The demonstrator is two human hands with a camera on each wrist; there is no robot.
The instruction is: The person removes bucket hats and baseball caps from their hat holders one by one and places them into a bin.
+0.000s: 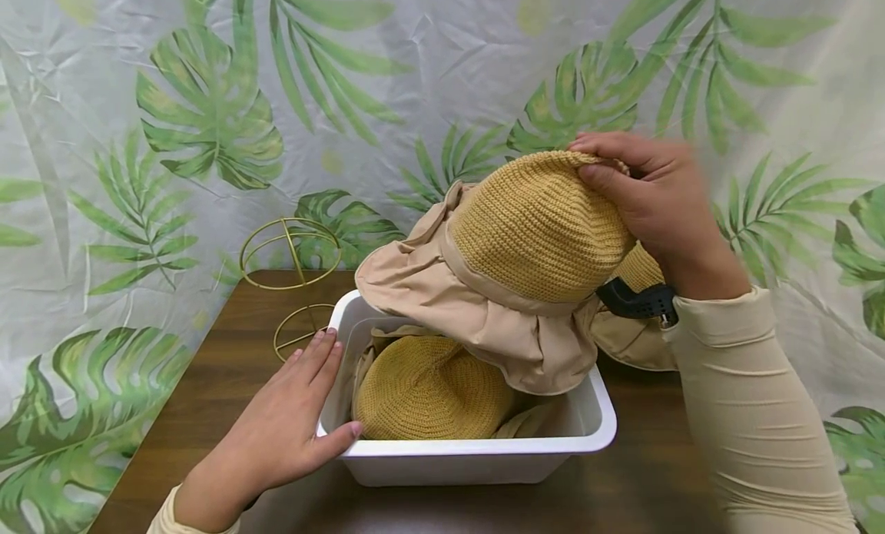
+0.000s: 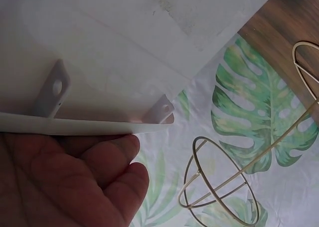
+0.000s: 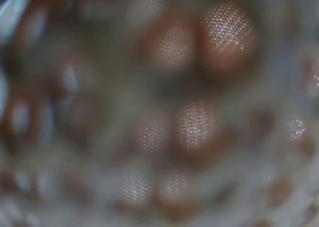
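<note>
My right hand (image 1: 657, 200) pinches the crown top of a yellow knitted sun hat (image 1: 539, 227) with a wide beige fabric brim. That hat hangs tilted above a white plastic tub (image 1: 470, 465), its brim over the tub's back and right side. Inside the tub lies a second yellow knitted hat (image 1: 432, 388), crown up. My left hand (image 1: 283, 415) rests on the tub's left rim with fingers extended; in the left wrist view its fingers (image 2: 112, 159) lie against the rim's edge. The right wrist view is too blurred to read.
Behind my right wrist, another yellow and beige hat (image 1: 639, 269) sits on the brown wooden table (image 1: 207, 365), partly hidden. A gold wire stand (image 1: 290, 253) with round hoops is at the back left. A leaf-print cloth (image 1: 442, 65) hangs behind.
</note>
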